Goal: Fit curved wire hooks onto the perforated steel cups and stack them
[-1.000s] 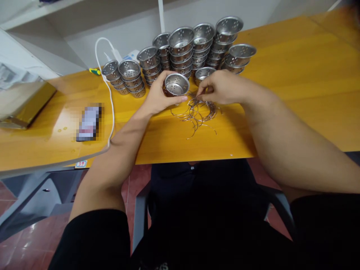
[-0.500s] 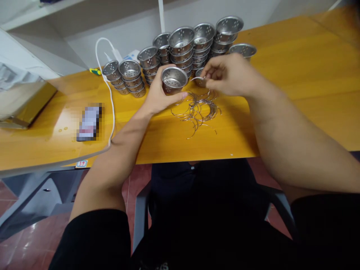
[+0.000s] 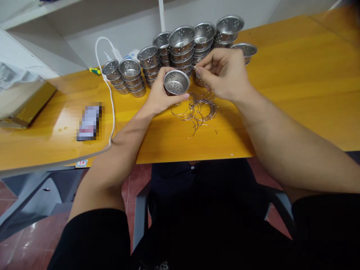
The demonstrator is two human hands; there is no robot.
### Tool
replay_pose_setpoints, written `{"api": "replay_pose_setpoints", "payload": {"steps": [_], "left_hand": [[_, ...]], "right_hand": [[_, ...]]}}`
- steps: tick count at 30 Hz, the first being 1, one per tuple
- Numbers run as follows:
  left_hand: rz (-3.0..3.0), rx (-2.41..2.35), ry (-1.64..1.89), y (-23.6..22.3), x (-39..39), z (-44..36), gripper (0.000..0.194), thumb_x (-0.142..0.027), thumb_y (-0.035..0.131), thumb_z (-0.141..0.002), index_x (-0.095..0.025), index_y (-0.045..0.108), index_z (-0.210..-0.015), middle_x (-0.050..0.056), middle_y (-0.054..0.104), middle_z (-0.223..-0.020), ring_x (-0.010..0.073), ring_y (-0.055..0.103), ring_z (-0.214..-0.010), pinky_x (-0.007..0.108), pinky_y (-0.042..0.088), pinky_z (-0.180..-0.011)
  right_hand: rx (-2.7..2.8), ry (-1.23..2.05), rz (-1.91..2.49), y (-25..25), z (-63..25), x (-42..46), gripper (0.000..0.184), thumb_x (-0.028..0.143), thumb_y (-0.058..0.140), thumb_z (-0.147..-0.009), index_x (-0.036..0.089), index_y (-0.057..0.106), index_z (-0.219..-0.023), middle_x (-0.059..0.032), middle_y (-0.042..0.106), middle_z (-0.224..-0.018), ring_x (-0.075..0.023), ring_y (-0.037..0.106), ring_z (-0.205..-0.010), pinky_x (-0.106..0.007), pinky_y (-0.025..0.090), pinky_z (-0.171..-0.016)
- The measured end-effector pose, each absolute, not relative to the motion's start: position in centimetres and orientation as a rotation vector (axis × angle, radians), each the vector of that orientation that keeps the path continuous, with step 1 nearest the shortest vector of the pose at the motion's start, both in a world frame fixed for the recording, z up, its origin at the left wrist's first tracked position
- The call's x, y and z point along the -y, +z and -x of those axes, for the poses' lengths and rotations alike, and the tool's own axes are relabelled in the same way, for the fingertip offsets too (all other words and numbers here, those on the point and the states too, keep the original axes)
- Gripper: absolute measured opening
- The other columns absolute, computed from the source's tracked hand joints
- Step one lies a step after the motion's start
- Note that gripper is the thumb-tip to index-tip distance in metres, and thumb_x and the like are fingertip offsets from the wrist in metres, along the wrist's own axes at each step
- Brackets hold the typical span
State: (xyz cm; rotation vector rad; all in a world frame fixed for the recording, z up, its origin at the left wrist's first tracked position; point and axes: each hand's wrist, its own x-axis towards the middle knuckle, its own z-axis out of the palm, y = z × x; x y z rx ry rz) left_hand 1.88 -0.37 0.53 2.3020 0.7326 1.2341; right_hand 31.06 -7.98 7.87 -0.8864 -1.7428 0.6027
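Note:
My left hand (image 3: 160, 98) grips a small perforated steel cup (image 3: 176, 82) just above the yellow table (image 3: 295, 90), its mouth tilted towards me. My right hand (image 3: 223, 73) is closed in a pinch on a thin curved wire, whose end sits at the cup's right rim. Below both hands lies a loose heap of curved wires (image 3: 198, 110). Behind the hands stand several stacks of the same perforated cups (image 3: 181, 47).
A white cable (image 3: 111, 108) runs down the table's left part beside a pixelated phone (image 3: 88, 123). A gold box (image 3: 26, 105) lies at the far left. A yellow-green tool (image 3: 95, 71) rests near the wall. The table's front edge is close to my lap.
My right hand lifted a wire out of the heap, rose, then moved left to the cup's rim. My left hand raised and tilted the cup slightly.

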Motion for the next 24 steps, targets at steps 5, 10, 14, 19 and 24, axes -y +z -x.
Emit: {"api": "replay_pose_setpoints", "payload": {"steps": [5,10,14,19,24], "left_hand": [[-2.331,-0.72,1.244,0.2,-0.2,-2.0,0.122,-0.102,0.103,-0.088,-0.031,0.056,-0.175,0.014,0.077,-0.164,0.0384,0.083,-0.149,0.066,0.067,-0.138],[-2.307,-0.66,1.207,-0.6,-0.1,-2.4,0.109,-0.103,0.092,-0.1,-0.035,0.055,-0.177,0.017,0.074,-0.172,0.0377,0.079,-0.158,0.065,0.068,-0.141],[-2.339,-0.664,1.147,-0.3,0.5,-2.4,0.12,-0.11,0.088,-0.097,-0.03,0.05,-0.177,0.016,0.075,-0.168,0.0375,0.082,-0.155,0.062,0.068,-0.139],[-2.366,-0.635,1.115,0.0,0.5,-2.4,0.121,-0.114,0.085,-0.096,-0.026,0.054,-0.174,0.015,0.078,-0.16,0.0369,0.084,-0.148,0.063,0.066,-0.137],[-2.374,-0.658,1.131,0.1,0.8,-2.6,0.122,-0.116,0.082,-0.096,-0.025,0.055,-0.172,0.015,0.079,-0.159,0.0359,0.085,-0.148,0.062,0.068,-0.137]], "right_hand": [[1.766,0.524,0.895,7.5,-31.3,7.4,0.022,0.043,0.11,-0.117,0.03,0.092,-0.117,-0.0046,0.077,-0.091,-0.019,0.059,-0.072,-0.037,0.055,-0.068],[1.785,0.522,0.913,7.4,-30.7,7.9,0.022,0.021,0.109,-0.113,0.028,0.088,-0.107,-0.0027,0.074,-0.087,-0.0181,0.056,-0.07,-0.037,0.048,-0.066],[1.803,0.475,1.004,7.5,-29.8,8.8,0.023,0.02,0.108,-0.111,0.028,0.088,-0.104,-0.0013,0.073,-0.086,-0.0186,0.054,-0.07,-0.04,0.05,-0.069],[1.744,0.509,1.111,7.7,-28.9,10.1,0.028,0.06,0.107,-0.11,0.045,0.086,-0.101,-0.0007,0.078,-0.086,-0.0308,0.066,-0.087,-0.05,0.061,-0.075],[1.714,0.517,1.167,7.9,-28.3,10.6,0.03,0.067,0.106,-0.106,0.048,0.085,-0.096,-0.0024,0.081,-0.09,-0.0357,0.072,-0.095,-0.055,0.059,-0.074]]}}
